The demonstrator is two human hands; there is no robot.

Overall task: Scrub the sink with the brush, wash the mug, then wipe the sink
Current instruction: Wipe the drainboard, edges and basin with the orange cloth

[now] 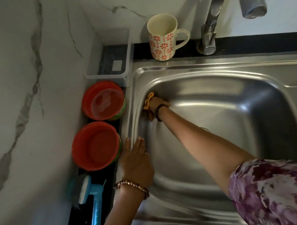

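Right hand mostly covered the yellow cloth; its fingers were out of sight, so the grip couldn't be read. Brush handle ran off the bottom edge, head blurred. Tap top was cropped. Sink drainboard was cut at right.

White marble wall with grey veins is seen behind a black desk; soft shadows are cast
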